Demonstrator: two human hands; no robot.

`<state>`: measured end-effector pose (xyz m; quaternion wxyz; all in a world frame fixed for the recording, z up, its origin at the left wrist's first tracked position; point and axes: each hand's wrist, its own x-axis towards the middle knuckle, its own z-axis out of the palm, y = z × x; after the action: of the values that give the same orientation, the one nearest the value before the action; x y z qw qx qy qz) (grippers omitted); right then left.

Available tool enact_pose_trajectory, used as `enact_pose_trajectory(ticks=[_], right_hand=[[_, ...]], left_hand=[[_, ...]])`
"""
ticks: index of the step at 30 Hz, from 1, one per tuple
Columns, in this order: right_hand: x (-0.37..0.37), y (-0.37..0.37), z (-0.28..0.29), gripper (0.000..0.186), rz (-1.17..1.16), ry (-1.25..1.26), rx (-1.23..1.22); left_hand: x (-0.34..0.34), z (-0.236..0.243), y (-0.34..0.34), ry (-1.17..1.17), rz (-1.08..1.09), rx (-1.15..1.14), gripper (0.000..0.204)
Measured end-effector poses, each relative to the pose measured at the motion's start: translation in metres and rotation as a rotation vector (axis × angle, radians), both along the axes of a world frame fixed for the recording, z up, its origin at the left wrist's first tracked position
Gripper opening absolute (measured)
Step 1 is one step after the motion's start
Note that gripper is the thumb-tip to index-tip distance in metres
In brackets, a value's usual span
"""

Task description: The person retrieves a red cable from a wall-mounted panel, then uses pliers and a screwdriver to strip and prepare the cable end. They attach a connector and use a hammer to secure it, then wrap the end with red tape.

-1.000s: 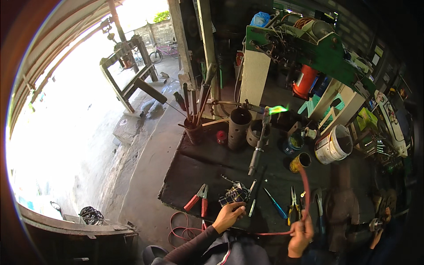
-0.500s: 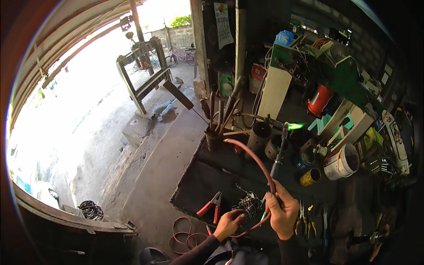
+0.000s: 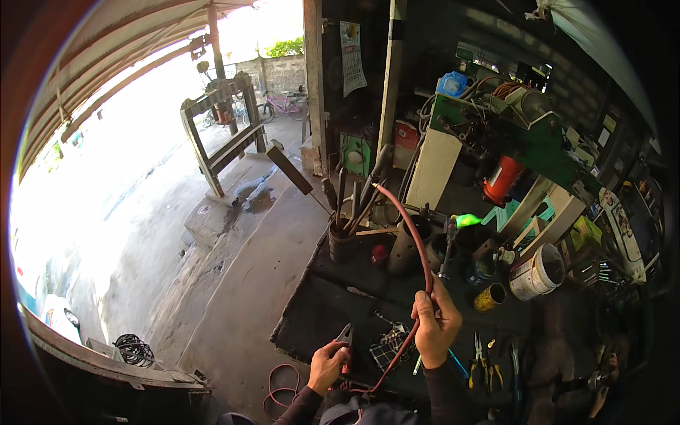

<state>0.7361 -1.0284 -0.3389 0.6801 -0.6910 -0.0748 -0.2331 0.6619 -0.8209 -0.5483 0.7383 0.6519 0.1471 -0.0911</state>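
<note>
Step in hand looks like prep: cable end raised in one hand, clamp taken in the other, the two not joined. Right hand (image 3: 437,326) is clenched around the thick red cable (image 3: 426,263), thumb laid along it; the cable stands up over the tabletop (image 3: 312,322), bowing left to a bare-looking end (image 3: 376,186) that overlaps the tools in the rusty can (image 3: 341,244) in this view. Its lower run drops behind the hand toward the near edge of the tabletop. Left hand (image 3: 327,365) seems to be grasping the red-handled clamp (image 3: 345,333), jaws pointing up and away, one red handle showing beside the fingers; exact finger hold partly hidden. Lit torch (image 3: 446,261) sits beyond the right hand, green-looking flame (image 3: 467,221) pointing right, clear of the cable end. Dark plaid cloth (image 3: 388,354) lies between the hands; pliers (image 3: 479,361) off to the right. Next move, my read: bring clamp and cable end near each other, which calls for a steady right grip closer to the tip, the clamp turned to suit, and the cable's springy bow kept off the flame. Whether the cable already connects to this clamp, can't tell.
</note>
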Motion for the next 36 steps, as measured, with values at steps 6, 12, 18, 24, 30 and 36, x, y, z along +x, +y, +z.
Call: enact_pose_trajectory(ticks=[6, 12, 18, 24, 30, 36], right_hand=[[0.013, 0.005, -0.008, 0.04, -0.04, -0.011, 0.065], [0.016, 0.009, -0.012, 0.041, -0.073, -0.016, 0.09], [0.02, 0.011, -0.016, 0.041, -0.089, -0.009, 0.078], [0.021, 0.01, -0.016, 0.04, -0.088, -0.004, 0.043], [0.019, 0.007, -0.024, 0.039, -0.047, 0.066, -0.073], [0.016, 0.017, -0.071, 0.04, -0.012, 0.188, -0.321]], left_hand=[[0.006, 0.025, -0.015, 0.082, -0.055, -0.012, 0.028], [-0.012, 0.016, -0.018, 0.052, -0.141, 0.138, 0.031], [-0.021, 0.018, -0.014, 0.123, -0.132, 0.125, 0.032], [-0.011, 0.019, -0.011, 0.087, -0.116, 0.118, 0.032], [-0.007, 0.019, -0.009, 0.091, -0.107, 0.08, 0.032], [-0.01, 0.015, -0.013, 0.084, -0.122, 0.09, 0.032]])
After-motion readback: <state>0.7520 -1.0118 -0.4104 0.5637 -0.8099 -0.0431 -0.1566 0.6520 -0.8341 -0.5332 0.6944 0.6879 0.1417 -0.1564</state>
